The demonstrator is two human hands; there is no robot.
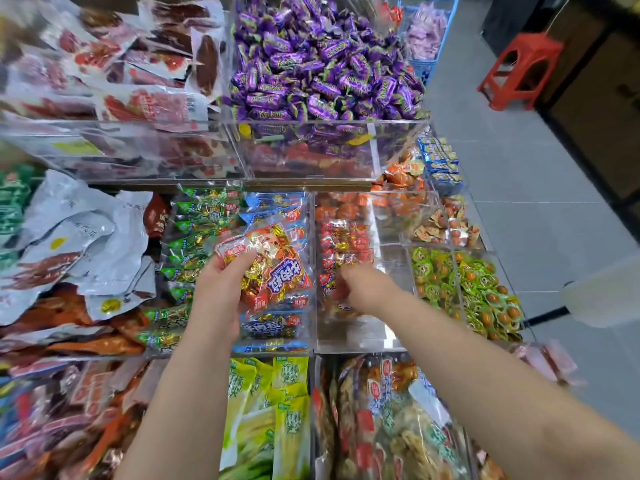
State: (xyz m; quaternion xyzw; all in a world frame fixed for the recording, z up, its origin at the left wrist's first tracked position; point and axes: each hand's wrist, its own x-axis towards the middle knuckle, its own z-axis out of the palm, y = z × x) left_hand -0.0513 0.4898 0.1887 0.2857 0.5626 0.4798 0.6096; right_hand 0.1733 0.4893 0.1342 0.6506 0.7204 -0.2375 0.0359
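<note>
My left hand [221, 289] grips a few orange packs [273, 265], thumb across the top and fingers curled underneath. I hold them tilted above the blue packs [273, 327], which fill the middle slot of the shelf. Just left of those lies a column of green packs [185, 244].

My right hand [360, 289] reaches into the clear bin [349, 341] next door, on the right. Its fingertips are down among the red packs [343, 244] heaped at the far end of the bin. The hand is blurred, so I cannot tell whether it is pinching a pack or only touching the heap. The near end of the bin shows bare bottom.

Right of the bin sit two narrow bins of round green-rimmed snacks [485, 296]. Below my forearms, in the nearest row, stand yellow-green packs [270, 410]. White pouches [69, 237] are piled at the far left. On the upper tier, purple candies [322, 64] are mounded in a clear box. A red stool [519, 71] stands on the grey floor, well apart to the right.
</note>
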